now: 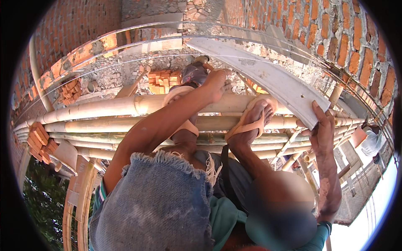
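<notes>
My right hand (pixel 323 125) grips the near end of a long grey board (pixel 268 75), which slants away to the far middle and has a lip along one edge. My left hand (pixel 217 85) is closed, with its fingers curled, left of the board and above the bamboo poles (pixel 96 108). What it holds, if anything, is hidden. My sandalled feet (pixel 253 119) rest on the poles. My knee in frayed denim (pixel 155 201) fills the lower middle, beside a blurred patch.
Bricks (pixel 39 140) are stacked at the left end of the poles, and more bricks (pixel 163 80) lie below. Brick walls (pixel 335 33) rise beyond. Thin wires (pixel 125 39) arc across the far side. A person in a light shirt (pixel 370 140) is at far right.
</notes>
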The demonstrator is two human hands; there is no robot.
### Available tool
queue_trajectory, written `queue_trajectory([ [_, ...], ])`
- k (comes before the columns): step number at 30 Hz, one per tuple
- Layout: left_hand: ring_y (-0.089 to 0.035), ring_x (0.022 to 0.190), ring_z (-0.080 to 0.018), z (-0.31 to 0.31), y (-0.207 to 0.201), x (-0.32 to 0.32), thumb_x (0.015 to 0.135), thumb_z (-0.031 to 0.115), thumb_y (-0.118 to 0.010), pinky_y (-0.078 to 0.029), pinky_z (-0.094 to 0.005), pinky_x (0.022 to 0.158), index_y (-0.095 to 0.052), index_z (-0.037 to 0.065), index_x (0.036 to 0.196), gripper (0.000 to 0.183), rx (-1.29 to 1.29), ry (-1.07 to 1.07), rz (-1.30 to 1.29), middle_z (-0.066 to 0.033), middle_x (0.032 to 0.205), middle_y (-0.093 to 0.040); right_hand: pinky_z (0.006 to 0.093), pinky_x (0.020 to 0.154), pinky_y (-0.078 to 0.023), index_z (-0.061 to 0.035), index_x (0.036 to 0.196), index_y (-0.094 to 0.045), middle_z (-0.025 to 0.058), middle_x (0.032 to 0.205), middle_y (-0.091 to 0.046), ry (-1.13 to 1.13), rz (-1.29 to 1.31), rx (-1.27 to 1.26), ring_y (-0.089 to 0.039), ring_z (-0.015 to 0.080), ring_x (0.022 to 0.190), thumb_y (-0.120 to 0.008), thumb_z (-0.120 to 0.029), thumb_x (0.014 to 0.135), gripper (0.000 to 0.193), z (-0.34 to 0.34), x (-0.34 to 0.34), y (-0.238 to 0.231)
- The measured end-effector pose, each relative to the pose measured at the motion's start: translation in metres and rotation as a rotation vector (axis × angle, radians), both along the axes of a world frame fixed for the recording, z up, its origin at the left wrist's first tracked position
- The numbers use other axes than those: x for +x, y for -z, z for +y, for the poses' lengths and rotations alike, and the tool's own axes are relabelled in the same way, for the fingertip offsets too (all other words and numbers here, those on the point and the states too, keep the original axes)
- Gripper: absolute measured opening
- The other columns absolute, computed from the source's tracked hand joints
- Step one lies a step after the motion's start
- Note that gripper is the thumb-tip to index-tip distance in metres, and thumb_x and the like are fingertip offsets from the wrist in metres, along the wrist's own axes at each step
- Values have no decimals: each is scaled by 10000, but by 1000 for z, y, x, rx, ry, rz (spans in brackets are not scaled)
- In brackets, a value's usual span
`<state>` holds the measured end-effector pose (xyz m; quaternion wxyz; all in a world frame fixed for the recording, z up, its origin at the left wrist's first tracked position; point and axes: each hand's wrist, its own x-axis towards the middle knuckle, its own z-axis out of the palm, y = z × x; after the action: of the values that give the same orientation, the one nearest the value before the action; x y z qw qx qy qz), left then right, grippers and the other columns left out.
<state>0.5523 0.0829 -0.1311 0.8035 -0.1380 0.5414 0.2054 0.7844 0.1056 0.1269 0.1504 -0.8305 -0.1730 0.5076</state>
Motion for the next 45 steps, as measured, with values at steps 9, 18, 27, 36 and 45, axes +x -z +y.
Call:
queue_trajectory([
  [9, -598, 972, -258, 6, -6, 1, 969, 136, -571, -519, -427, 880, -514, 72, 1117, 170, -66, -57, -66, -129, 1105, -585, 236, 453, -590, 77, 1227, -505, 179, 935, -675, -24, 41, 31, -708, 203, 632, -667, -295, 914, 513, 3, -12, 3],
  [18, -523, 1275, -346, 12, -32, 1, 1030, 141, -498, -466, -594, 1059, -156, 158, 1493, 576, 20, -42, -196, -157, 1412, -432, 282, 542, -624, 47, 1268, -416, 177, 1005, -652, -47, 149, 23, -701, 208, 684, -696, -185, 864, 544, -4, -54, -1],
  [27, -547, 1244, -309, 20, -37, -2, 1075, 143, -337, -529, -532, 1006, 28, 221, 1560, 611, -5, -9, -67, -156, 1459, -385, 327, 621, -634, 26, 1343, -326, 185, 1121, -596, -87, 237, -21, -694, 227, 891, -772, -305, 850, 743, -8, -88, 8],
  [36, -592, 1199, -361, 11, -13, -2, 1076, 140, -262, -551, -554, 981, -160, 110, 1488, 425, 58, 23, -175, -206, 1402, -451, 276, 584, -588, -19, 1358, -416, 104, 1083, -630, -32, 426, -38, -671, 142, 858, -707, -371, 896, 650, -7, -96, 14],
  [45, -551, 1241, -391, 5, 4, -4, 1082, 150, -256, -517, -583, 1017, -225, 103, 1446, 369, 105, 63, -125, -214, 1408, -440, 300, 589, -582, -70, 1321, -537, 62, 1028, -639, 31, 452, -7, -625, 131, 887, -672, -298, 904, 493, -8, -105, 13],
])
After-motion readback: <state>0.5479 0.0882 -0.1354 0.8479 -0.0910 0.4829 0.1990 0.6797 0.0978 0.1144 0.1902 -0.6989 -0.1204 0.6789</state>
